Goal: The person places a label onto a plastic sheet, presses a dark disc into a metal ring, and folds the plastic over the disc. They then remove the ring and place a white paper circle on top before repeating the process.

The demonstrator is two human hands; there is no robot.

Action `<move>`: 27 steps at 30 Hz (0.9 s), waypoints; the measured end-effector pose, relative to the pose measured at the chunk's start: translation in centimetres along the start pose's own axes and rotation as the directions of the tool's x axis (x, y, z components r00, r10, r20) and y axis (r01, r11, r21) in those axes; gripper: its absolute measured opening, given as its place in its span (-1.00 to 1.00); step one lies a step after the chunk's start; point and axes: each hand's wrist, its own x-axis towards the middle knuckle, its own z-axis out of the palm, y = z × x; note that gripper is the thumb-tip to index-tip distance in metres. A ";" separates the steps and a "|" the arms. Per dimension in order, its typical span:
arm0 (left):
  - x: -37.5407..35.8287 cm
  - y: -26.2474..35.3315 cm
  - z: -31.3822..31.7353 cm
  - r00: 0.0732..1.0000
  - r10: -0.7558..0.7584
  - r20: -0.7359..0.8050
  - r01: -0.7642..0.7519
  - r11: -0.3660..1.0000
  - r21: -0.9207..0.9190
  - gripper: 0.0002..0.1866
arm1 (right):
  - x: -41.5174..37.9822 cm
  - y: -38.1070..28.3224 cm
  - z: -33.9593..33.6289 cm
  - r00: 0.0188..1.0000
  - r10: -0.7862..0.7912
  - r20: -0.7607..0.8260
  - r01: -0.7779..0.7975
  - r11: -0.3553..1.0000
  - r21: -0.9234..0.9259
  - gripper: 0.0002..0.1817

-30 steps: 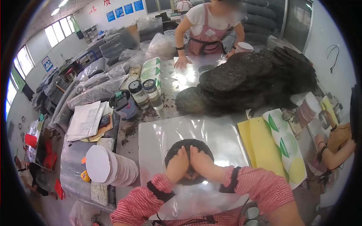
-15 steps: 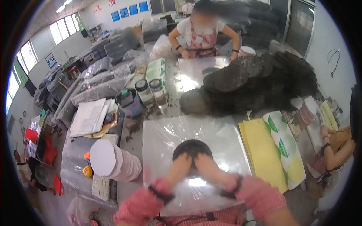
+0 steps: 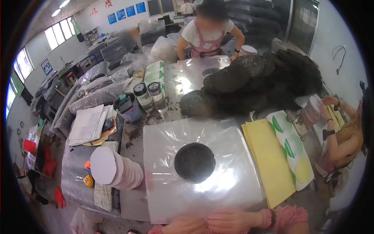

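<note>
A round dark disc (image 3: 194, 162) lies on a clear plastic sheet (image 3: 163, 195) over the table in front of me. Below the sheet's near edge, close to my body, my left hand (image 3: 186, 225) and my right hand (image 3: 230, 220) are side by side, their fingers meeting. Both are blurred, with fingers bent inward, and whatever lies between them is too small or hidden to make out. Neither hand touches the disc.
A stack of pale round discs (image 3: 126, 171) stands left, yellow sheets (image 3: 269, 167) lie right. Beyond are two jars (image 3: 157, 97), a bucket (image 3: 127, 109) and a dark heap (image 3: 249, 85). One person (image 3: 208, 35) works opposite, another (image 3: 346, 132) at right.
My hands have left the dark disc and come back toward my body, where they now meet. The disc is uncovered. The person at right has raised their hands to a pale stack.
</note>
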 end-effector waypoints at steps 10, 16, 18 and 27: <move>11.9 -5.3 2.6 0.981 -0.023 -0.191 0.054 0.986 0.159 -0.20 | -2.3 12.5 10.7 0.730 0.684 -0.010 -0.679 0.724 -0.120 0.25; 13.3 -5.7 4.7 0.723 -0.672 -0.159 0.675 0.736 -0.039 -0.56 | 5.8 15.3 4.7 -0.004 0.990 -0.143 -0.329 0.134 0.935 -0.11; 13.7 -5.8 4.5 0.766 -0.627 -0.141 0.633 0.774 -0.005 -0.49 | 7.5 16.6 7.7 0.392 0.823 -0.411 -0.700 0.557 0.447 -0.20; 12.5 -9.5 3.0 0.692 -0.694 -0.199 0.148 0.406 -0.902 -0.30 | 8.1 14.0 12.9 0.714 0.690 0.116 -0.698 0.688 0.200 -0.72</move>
